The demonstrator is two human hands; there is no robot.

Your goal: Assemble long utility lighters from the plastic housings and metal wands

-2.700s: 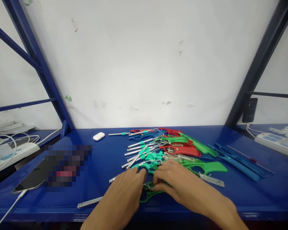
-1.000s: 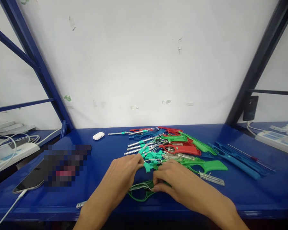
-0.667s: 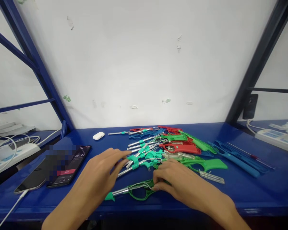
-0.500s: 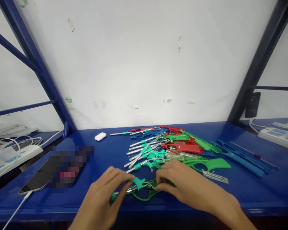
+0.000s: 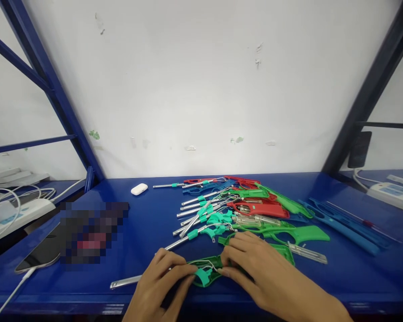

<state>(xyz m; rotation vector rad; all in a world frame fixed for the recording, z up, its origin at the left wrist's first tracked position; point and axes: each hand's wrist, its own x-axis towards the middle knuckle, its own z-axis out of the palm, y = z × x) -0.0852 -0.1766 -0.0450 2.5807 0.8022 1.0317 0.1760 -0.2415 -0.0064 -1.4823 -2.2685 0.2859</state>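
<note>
Near the shelf's front edge lies a dark green plastic handle shell [image 5: 211, 266]. My right hand [image 5: 255, 270] rests on its right part, fingers pressing it down. My left hand [image 5: 163, 281] pinches a metal tube [image 5: 126, 281] with a teal collar and trigger piece [image 5: 203, 276], holding that piece against the shell's left end. A thin wire loops between the teal piece and the shell.
Behind my hands lies a pile of red, green and blue handle shells [image 5: 258, 208] and several metal tubes with teal collars [image 5: 196, 210]. A white earbud case [image 5: 139, 189] sits further left, and a phone on a cable [image 5: 36, 257] at the left front. Blue shelf posts flank both sides.
My left hand reached into the pile, drew out a metal tube with its teal piece, and brought it down to the green shell. My right hand stayed on the shell.
</note>
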